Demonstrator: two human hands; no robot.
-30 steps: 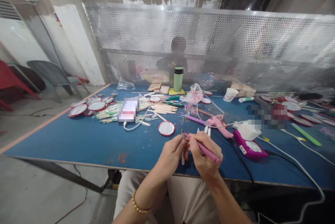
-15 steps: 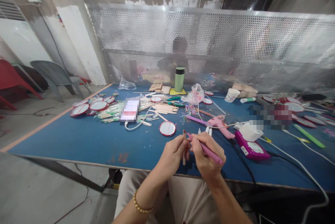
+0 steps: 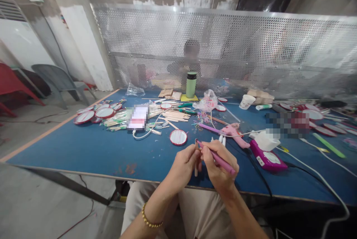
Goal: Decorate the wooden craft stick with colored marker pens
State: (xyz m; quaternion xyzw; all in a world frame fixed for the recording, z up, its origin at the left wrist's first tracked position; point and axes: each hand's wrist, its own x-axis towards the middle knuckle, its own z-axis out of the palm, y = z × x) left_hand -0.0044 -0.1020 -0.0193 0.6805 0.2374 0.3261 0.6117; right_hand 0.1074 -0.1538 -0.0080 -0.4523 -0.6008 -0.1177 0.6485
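My left hand (image 3: 181, 165) pinches a flat wooden craft stick (image 3: 196, 173) upright over the table's front edge. A pink marker pen (image 3: 222, 161) is gripped in my right hand (image 3: 219, 177) like a writing tool. Its tip meets the stick's upper end, where a dark spot shows; whether it presses there I cannot tell. Just beyond my hands lies a round white disc with a red rim (image 3: 178, 137). A pink glue gun (image 3: 235, 134) rests to the right, with a purple stick (image 3: 210, 128) in its back.
Bundles of craft sticks (image 3: 175, 115), a phone (image 3: 138, 117) on a white cable and several red-rimmed discs (image 3: 105, 112) lie to the left. A green bottle (image 3: 191, 85) and paper cup (image 3: 247, 102) stand behind. A magenta power strip (image 3: 267, 157) with cables lies right.
The marker pen has moved slightly left, bringing its tip onto the stick's upper end. My left hand stays nearly in place with the stick.
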